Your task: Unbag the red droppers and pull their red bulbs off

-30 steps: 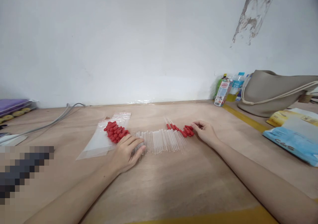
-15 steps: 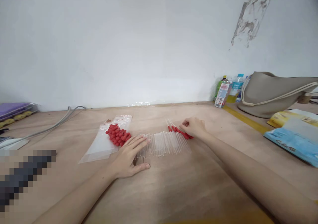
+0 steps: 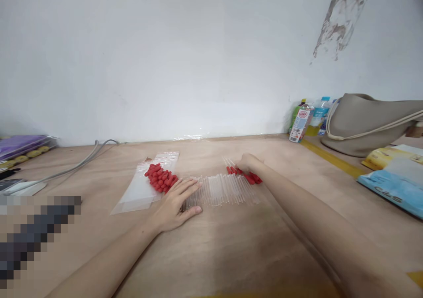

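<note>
A row of thin clear tubes (image 3: 220,190) lies side by side on the wooden table. My left hand (image 3: 175,203) rests flat over the row's left end, fingers stretched and thumb apart. Just beyond it, a heap of red rubber bulbs (image 3: 160,177) sits on a clear zip bag (image 3: 135,196). Beyond the row's right end lie several droppers (image 3: 254,178), clear tubes with red bulbs. My right hand (image 3: 249,163) is bent down over these droppers. Its fingertips are hidden behind the hand, so I cannot see what they hold.
Several drink bottles (image 3: 301,122) and a grey bag (image 3: 366,119) stand at the back right. In front of the bag lies a blue and yellow packet (image 3: 393,188). A grey cable (image 3: 79,162) and a purple package (image 3: 23,147) are on the left, with a white wall behind.
My right hand has turned over the droppers, and its fingers, curled in a pinch before, are now hidden. My left hand stays on the tubes. The view has shifted slightly.
</note>
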